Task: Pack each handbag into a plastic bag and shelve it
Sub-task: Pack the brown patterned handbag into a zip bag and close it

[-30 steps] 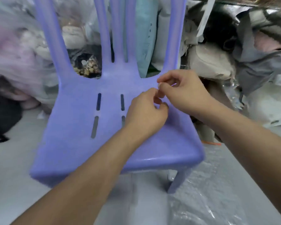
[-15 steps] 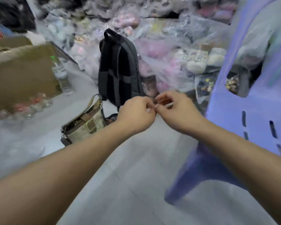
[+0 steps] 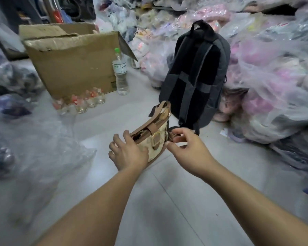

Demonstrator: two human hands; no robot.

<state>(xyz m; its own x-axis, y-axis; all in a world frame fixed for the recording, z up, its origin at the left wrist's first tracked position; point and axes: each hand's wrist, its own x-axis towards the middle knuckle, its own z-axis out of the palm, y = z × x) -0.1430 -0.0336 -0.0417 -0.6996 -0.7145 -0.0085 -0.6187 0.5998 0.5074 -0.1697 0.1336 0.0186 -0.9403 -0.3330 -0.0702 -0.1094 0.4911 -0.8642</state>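
Hands first: half a second ago yours were pinched together in mid-air. Now they have parted and landed on the handbag [image 3: 155, 139], which sits on the floor [image 3: 167, 192] at the centre of the frame, just in front of the black backpack [image 3: 196, 77]. Your left hand [image 3: 128, 153] lies flat on its near end with the fingers spread. Your right hand [image 3: 187, 148] pinches the bag's right edge by the clasp, thumb and fingers curled. So I judge a new pick-up has begun; the bag is not yet wrapped, and clear plastic [image 3: 43, 139] lies at the left. The bag's long axis runs from lower left to upper right, its zipped top faces upper left, and the strap loop rises toward the backpack.
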